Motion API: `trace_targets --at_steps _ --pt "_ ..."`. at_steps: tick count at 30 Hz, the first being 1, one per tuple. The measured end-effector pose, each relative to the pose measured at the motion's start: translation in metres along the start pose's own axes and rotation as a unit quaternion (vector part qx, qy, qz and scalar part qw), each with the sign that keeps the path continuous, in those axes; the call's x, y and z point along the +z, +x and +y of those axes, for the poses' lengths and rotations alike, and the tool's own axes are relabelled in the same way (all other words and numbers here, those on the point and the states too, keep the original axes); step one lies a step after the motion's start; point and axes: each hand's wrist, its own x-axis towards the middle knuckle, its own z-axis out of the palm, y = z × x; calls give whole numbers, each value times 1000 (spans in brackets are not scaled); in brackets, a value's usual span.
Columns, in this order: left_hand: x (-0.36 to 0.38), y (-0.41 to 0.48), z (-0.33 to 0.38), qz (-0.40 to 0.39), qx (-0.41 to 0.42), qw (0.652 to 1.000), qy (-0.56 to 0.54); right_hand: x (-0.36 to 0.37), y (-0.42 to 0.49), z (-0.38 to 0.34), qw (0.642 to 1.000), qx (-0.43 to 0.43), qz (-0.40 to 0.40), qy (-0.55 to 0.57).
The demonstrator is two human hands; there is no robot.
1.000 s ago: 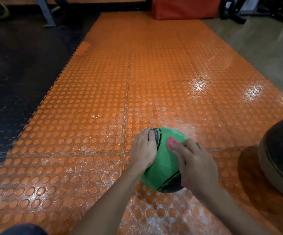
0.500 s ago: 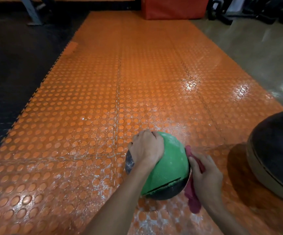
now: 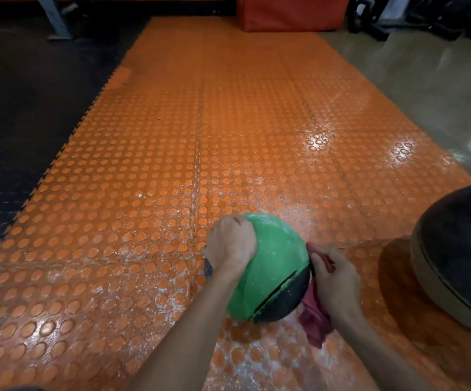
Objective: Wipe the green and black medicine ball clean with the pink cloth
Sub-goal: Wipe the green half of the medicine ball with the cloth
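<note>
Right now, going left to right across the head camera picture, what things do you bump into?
Black floor, left hand, green and black medicine ball, right hand, big dark ball.

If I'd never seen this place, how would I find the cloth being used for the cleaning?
Start at the long orange studded mat and find the green and black medicine ball near its close end. On the ball's right side, the right hand grips a crumpled pink cloth that hangs toward the mat. It is the only soft, dark-pink thing there.
</note>
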Motion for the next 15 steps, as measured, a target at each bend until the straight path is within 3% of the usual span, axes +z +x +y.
trace_targets --at_steps 5,11,15 --pt "-10 3 -6 -6 -18 999 -33 4 -37 -31 991 -124 -26 38" --pt "-12 2 -17 6 -50 997 -53 5 16 -15 998 22 -53 -37" --pt "-18 6 -26 3 -74 994 -83 8 -27 -41 991 -120 -49 -16"
